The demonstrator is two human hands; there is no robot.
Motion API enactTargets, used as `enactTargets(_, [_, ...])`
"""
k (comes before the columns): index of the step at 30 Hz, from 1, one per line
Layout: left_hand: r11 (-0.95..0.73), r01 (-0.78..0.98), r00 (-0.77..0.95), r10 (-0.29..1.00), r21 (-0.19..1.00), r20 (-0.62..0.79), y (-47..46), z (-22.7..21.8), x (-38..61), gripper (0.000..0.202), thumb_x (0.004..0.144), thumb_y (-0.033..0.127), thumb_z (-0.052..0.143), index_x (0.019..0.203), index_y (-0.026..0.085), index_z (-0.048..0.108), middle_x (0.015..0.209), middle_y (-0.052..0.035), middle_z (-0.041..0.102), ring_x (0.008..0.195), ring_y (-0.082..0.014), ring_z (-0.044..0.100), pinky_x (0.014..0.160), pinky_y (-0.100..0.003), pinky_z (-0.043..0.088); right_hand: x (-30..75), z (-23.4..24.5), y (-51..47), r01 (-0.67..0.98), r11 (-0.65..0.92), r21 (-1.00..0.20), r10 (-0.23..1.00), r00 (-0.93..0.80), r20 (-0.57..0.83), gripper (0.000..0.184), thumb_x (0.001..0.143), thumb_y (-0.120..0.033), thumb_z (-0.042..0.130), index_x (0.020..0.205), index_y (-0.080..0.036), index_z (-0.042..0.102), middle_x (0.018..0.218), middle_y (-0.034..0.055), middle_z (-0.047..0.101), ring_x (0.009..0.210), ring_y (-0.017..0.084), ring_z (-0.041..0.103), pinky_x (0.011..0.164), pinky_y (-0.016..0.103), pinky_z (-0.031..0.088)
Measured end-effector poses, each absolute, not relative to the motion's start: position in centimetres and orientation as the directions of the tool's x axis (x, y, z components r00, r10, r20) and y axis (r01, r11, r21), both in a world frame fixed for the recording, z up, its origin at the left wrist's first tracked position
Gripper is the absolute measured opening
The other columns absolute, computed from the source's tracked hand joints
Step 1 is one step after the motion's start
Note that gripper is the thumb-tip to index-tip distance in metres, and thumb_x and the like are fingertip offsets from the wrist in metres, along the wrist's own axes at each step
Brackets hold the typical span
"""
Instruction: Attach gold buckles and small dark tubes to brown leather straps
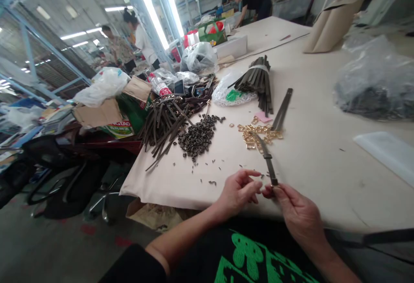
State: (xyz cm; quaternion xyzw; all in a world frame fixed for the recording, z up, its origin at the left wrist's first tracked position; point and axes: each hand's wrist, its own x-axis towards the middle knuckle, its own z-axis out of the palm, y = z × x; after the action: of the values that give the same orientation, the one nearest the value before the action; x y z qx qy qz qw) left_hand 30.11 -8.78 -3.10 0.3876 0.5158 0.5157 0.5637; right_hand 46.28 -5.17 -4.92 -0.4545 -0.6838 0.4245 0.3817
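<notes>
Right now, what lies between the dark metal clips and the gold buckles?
Head view: a few stray gold pieces on the beige covering, between the dark clips and gold buckles.

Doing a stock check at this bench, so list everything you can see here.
Held strap: one, dark, pinched above the table.
Tied strap bundle: one, dark, on the table, beyond the buckles.
Loose straps: many, dark, heaped at the table's left side.
Small metal pieces: many, dark, heaped beside the loose straps.
Buckles: many, gold, heaped beyond the held strap.
Plastic bag: one, grey, at the table's right side.
Water bottle: one, clear with a red label, beyond the loose straps.
Co-workers: three, in the background.
Left hand: one, fingers curled beside the held strap.
Right hand: one, pinching the held strap.
</notes>
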Motion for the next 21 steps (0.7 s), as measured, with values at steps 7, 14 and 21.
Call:
enactTargets(7, [0.261,-0.275,0.063,0.965,0.925,-0.254,-7.0,-2.7,29.9,0.034,0.074,0.045,0.073,0.078,0.012,0.069,0.057,0.0009,0.060,0.046,-0.0072,0.049,0.046,-0.020,0.035,46.3,-4.7,-5.0,0.379,0.292,-0.878,0.923,-0.353,0.154,0.029,0.089,-0.044,0.053,0.077,-0.026,0.073,0.061,0.0013,0.072,0.054,0.022,0.068,0.056,0.028,0.056])
enactTargets(14, [0.305,-0.381,0.065,0.951,0.873,-0.304,-6.7,-2.6,29.6,0.033,0.069,0.044,0.077,0.078,0.013,0.069,0.056,0.0033,0.057,0.046,-0.0068,0.046,0.048,-0.021,0.034,47.1,-5.8,-4.4,0.355,0.193,-0.915,0.917,-0.397,0.039,0.026,0.082,-0.048,0.059,0.089,-0.026,0.072,0.069,0.0028,0.075,0.062,0.026,0.072,0.062,0.033,0.061])
enactTargets(21, [0.319,-0.374,0.090,0.947,0.871,-0.309,-7.0,-3.2,29.6,0.038,0.069,0.048,0.076,0.081,0.013,0.069,0.062,0.0027,0.059,0.048,-0.0065,0.046,0.050,-0.021,0.035,46.8,-6.1,-4.6,0.434,0.236,-0.869,0.927,-0.370,0.067,0.027,0.083,-0.050,0.058,0.083,-0.026,0.071,0.061,0.0017,0.069,0.055,0.022,0.065,0.053,0.029,0.054])
